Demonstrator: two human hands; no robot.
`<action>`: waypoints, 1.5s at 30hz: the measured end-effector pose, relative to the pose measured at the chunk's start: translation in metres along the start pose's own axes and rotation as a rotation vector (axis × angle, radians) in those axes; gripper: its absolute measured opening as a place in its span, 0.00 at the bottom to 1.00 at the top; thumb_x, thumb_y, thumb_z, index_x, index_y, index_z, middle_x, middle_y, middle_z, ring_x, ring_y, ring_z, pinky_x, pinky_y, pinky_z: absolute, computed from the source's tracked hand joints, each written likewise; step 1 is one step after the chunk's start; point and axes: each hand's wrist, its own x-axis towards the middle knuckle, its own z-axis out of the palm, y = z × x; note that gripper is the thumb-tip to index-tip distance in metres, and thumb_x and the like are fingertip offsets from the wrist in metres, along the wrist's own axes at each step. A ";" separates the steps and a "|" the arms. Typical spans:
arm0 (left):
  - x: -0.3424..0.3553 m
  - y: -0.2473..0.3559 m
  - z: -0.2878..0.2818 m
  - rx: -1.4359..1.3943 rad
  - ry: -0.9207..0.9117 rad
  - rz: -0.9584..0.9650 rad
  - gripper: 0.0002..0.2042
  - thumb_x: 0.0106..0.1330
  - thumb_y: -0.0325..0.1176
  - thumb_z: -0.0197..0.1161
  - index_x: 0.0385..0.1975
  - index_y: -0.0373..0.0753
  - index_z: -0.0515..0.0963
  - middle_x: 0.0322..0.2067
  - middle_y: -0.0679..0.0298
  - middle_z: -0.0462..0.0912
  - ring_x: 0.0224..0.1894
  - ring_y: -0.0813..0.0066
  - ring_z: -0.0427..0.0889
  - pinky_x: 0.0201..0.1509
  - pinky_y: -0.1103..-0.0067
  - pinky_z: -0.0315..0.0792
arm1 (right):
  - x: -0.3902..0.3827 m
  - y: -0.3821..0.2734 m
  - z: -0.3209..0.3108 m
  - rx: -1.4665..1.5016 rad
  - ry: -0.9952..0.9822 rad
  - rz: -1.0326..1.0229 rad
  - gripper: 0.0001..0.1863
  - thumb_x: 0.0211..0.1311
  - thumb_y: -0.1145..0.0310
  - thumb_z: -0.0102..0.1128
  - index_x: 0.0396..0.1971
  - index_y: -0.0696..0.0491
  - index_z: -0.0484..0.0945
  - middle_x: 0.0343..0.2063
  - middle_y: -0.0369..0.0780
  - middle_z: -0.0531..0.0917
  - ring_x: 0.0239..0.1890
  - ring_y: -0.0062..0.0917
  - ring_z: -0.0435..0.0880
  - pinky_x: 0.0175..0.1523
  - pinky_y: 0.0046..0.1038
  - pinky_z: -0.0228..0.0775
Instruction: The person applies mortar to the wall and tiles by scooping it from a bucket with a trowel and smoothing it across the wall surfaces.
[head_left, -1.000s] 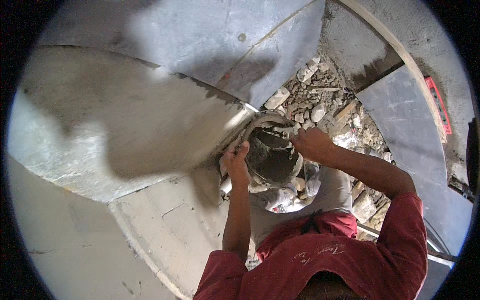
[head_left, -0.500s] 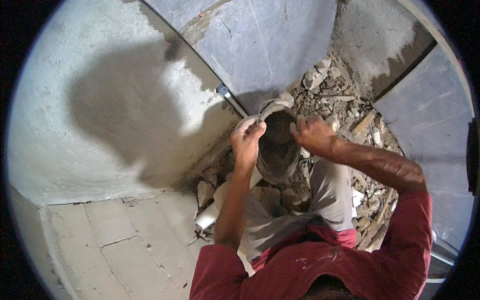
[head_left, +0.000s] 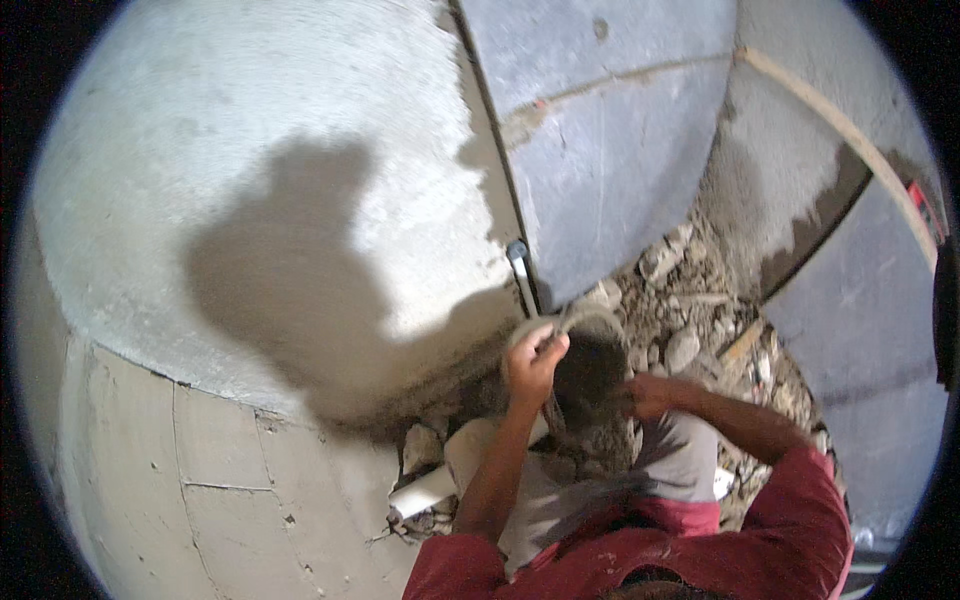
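A worn, dirt-caked bucket [head_left: 603, 320] stands tilted between my knees on the rubble, its dark mouth facing up toward me. My left hand [head_left: 534, 368] pinches the bucket's left rim, thumb on top, where a thin handle or wire seems to meet it. At the right side of the mouth is my right hand [head_left: 652, 397], its fingers curled inward at the edge. Blur and shadow hide what those fingers hold. The inside of the bucket is too dark to make out any contents.
Broken stones and rubble [head_left: 685, 345] fill the corner beyond and right of the bucket. A white pipe [head_left: 425, 493] lies by my left leg, and a capped pipe [head_left: 520, 270] runs up the wall. Grey panels [head_left: 620, 180] and plastered wall [head_left: 420, 150] enclose the spot.
The view has shifted, so the bucket and hands appear lower. My right hand has come nearer to me along the bucket's right side; my left hand keeps its grip on the rim.
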 end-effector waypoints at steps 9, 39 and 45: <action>0.006 -0.005 -0.025 -0.420 0.173 -0.095 0.15 0.59 0.31 0.66 0.42 0.29 0.79 0.33 0.67 0.80 0.35 0.79 0.77 0.43 0.80 0.69 | -0.018 0.005 0.030 0.719 0.310 -0.122 0.26 0.60 0.60 0.61 0.58 0.51 0.72 0.41 0.42 0.82 0.38 0.31 0.82 0.46 0.33 0.73; 0.013 -0.166 -0.057 -0.784 0.479 -0.222 0.13 0.55 0.23 0.65 0.40 0.27 0.77 0.36 0.60 0.80 0.38 0.69 0.77 0.45 0.74 0.71 | 0.065 -0.378 -0.474 -0.129 1.521 -0.404 0.29 0.56 0.64 0.61 0.57 0.59 0.69 0.41 0.52 0.80 0.34 0.35 0.83 0.40 0.35 0.74; 0.009 -0.129 -0.059 -0.755 0.540 -0.133 0.12 0.53 0.23 0.65 0.37 0.26 0.78 0.37 0.60 0.80 0.39 0.69 0.77 0.47 0.74 0.71 | 0.085 -0.413 -0.514 -0.331 1.655 -0.170 0.20 0.55 0.65 0.56 0.45 0.63 0.75 0.36 0.55 0.81 0.38 0.44 0.83 0.45 0.39 0.74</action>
